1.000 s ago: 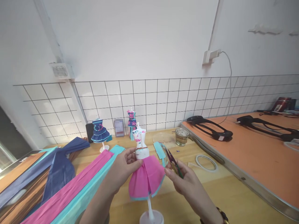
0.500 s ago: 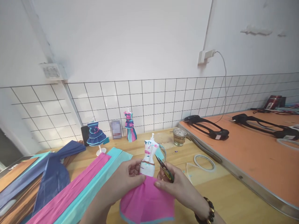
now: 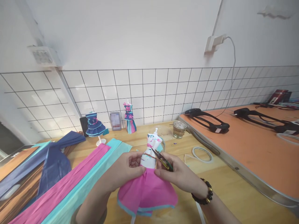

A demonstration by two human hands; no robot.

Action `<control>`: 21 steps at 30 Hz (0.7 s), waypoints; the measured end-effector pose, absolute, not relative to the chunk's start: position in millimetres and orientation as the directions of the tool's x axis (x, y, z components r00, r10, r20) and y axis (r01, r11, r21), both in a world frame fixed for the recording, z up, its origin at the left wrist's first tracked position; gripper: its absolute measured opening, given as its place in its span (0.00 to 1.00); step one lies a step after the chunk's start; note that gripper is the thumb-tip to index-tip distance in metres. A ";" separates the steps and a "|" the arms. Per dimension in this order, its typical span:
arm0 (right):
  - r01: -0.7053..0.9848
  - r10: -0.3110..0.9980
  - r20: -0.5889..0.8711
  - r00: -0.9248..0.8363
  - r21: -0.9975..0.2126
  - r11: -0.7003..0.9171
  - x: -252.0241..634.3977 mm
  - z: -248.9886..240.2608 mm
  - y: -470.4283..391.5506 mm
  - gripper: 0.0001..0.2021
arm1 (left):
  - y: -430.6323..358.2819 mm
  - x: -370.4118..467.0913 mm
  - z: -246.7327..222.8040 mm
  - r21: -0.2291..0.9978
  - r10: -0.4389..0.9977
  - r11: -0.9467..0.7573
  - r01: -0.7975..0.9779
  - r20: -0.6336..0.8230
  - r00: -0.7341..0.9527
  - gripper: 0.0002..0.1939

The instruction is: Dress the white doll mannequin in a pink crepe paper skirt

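Observation:
A small white dress form (image 3: 149, 155), spotted with pink, blue and brown marks, stands between my hands, leaning slightly right. Around its lower part hangs a pink skirt (image 3: 149, 193) with a light blue hem. My left hand (image 3: 132, 165) pinches the skirt's top edge at the left of the waist. On the other side, my right hand (image 3: 173, 172) pinches the same edge between thumb and fingers. That hand also carries small pointed scissors (image 3: 164, 162), their tips directed up and left across the form. The fingers behind the form are partly hidden.
Two miniature forms wear a blue tiered dress (image 3: 94, 126) and a striped gown (image 3: 129, 118) at the back. Pink strips (image 3: 70, 180), turquoise and dark blue ones lie left. A glass jar (image 3: 179, 129), a tape roll (image 3: 202, 154) and an orange board (image 3: 257, 146) are right.
The skirt's hem has spread wider and now shows whole. The form leans more to the right. The scissors' tips have shifted left across the form, and the view has tipped slightly.

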State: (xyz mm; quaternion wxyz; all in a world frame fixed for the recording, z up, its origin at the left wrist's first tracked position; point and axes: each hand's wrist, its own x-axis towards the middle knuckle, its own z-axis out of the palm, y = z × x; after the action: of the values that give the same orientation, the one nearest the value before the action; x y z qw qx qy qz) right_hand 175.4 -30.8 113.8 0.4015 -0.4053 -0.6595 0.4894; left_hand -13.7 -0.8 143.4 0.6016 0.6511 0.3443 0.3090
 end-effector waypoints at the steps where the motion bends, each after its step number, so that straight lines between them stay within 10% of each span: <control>1: 0.133 0.928 0.134 -0.347 -0.973 0.190 175.3 113.6 -30.3 0.11 | -0.6 -13.4 141.9 0.996 0.830 -0.046 0.080 -0.006 0.558 0.17; 21: 0.146 0.940 0.142 -0.310 -0.970 0.195 171.2 107.8 -28.4 0.10 | 6.0 -16.7 128.5 0.973 0.782 -0.157 0.168 0.019 0.623 0.22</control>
State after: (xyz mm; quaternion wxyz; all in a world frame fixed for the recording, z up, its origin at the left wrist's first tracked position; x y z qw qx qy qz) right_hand 171.2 -28.4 107.8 0.4146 -0.4160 -0.6524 0.4790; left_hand -16.7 6.0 128.5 0.5560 0.7089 0.3349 0.2759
